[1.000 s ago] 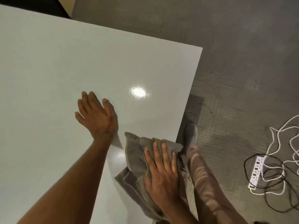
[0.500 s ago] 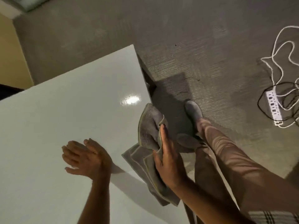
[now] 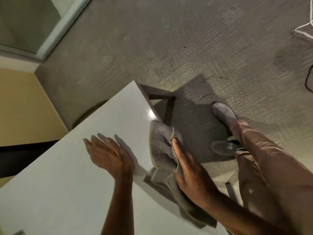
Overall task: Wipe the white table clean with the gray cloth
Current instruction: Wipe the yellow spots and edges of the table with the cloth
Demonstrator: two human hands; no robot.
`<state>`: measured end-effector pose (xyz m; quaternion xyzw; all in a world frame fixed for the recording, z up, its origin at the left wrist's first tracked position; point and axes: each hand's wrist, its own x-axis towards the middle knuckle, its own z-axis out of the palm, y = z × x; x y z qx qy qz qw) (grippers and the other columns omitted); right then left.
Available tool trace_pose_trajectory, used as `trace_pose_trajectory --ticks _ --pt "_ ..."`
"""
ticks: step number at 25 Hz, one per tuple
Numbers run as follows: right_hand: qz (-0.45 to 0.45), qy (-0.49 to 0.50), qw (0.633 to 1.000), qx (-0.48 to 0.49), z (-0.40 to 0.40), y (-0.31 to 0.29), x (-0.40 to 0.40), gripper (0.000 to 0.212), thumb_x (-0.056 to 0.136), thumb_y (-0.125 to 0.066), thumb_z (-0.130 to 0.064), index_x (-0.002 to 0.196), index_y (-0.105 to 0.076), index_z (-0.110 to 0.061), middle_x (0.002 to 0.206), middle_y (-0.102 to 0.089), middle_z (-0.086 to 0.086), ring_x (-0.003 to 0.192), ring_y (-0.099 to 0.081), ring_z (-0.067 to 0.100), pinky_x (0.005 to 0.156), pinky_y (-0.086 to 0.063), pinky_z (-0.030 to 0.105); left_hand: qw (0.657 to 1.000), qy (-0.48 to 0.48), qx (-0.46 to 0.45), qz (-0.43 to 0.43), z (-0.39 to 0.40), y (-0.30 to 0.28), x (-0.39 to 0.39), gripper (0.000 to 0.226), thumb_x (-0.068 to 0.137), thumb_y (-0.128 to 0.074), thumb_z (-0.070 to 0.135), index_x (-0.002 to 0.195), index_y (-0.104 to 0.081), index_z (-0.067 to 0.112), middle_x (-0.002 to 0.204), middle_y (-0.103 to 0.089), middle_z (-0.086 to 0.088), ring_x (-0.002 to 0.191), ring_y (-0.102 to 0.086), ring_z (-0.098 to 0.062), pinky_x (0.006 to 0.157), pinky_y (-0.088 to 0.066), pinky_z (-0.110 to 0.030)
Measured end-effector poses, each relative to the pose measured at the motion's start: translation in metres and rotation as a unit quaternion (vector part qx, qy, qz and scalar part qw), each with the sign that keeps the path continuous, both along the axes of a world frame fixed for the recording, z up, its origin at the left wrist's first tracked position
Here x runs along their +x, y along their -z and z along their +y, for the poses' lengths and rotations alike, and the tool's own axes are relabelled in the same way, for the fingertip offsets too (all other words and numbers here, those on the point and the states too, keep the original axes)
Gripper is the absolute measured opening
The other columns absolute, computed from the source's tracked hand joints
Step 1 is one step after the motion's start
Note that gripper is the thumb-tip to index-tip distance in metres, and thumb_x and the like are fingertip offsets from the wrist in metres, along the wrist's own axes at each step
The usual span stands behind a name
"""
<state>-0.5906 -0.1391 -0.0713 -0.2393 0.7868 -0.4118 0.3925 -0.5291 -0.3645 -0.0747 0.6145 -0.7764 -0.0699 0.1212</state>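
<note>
The folded gray cloth point(image 3: 160, 146) is pressed by the straight fingers point(image 3: 179, 150) of the right hand point(image 3: 189, 173) at the right edge of the glossy white desk point(image 3: 59, 192), near its far corner. The left hand point(image 3: 108, 155) is held spread and empty. Wiping is judged midway.

Open table point(image 3: 50, 184) left of cloth point(image 3: 160, 150)

The room is dim and yellowish, with one small bright spot of glare on the shiny white table point(image 3: 59, 184) near its far corner. Dark shadows lie on the carpet point(image 3: 169, 48) beside the table and under the left hand point(image 3: 108, 155). The left hand and the white cord point(image 3: 303, 31) at the right edge look smeared.
</note>
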Motion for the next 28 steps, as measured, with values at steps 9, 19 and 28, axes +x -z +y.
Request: trace_pose_trajectory --ticks 9,19,28 --pt "0.005 0.006 0.997 -0.083 -0.159 0.013 -0.118 0.084 0.102 -0.060 -0.012 0.169 -0.010 -0.019 0.178 -0.012 0.013 0.163 -0.022 0.028 0.127 -0.036 0.041 0.994 -0.084 0.045 -0.054 -0.028 0.008 -0.035 0.063 0.107 -0.029 0.042 0.160 -0.032 0.007 0.172 -0.025 -0.012 0.159 -0.023 -0.032 0.126 -0.019 -0.053" --pt "0.048 0.012 0.996 -0.073 -0.217 0.015 -0.154 0.069 0.106 -0.057 -0.015 0.167 -0.026 -0.014 0.171 -0.028 0.018 0.155 -0.039 0.032 0.121 -0.042 0.043 0.990 -0.088 0.061 -0.089 -0.029 0.000 -0.037 0.062 0.109 -0.030 0.042 0.160 -0.031 0.008 0.172 -0.024 -0.011 0.159 -0.022 -0.031 0.125 -0.021 -0.050" --pt "0.011 0.060 0.998 -0.029 0.012 0.000 0.015 0.092 0.098 -0.064 -0.002 0.168 -0.016 -0.036 0.171 -0.035 0.004 0.143 -0.055 0.025 0.109 -0.043 0.011 0.992 -0.086 0.064 -0.061 -0.027 0.002 -0.032 0.063 0.110 -0.021 0.046 0.163 -0.026 0.011 0.174 -0.019 -0.007 0.162 -0.015 -0.027 0.130 -0.014 -0.051"
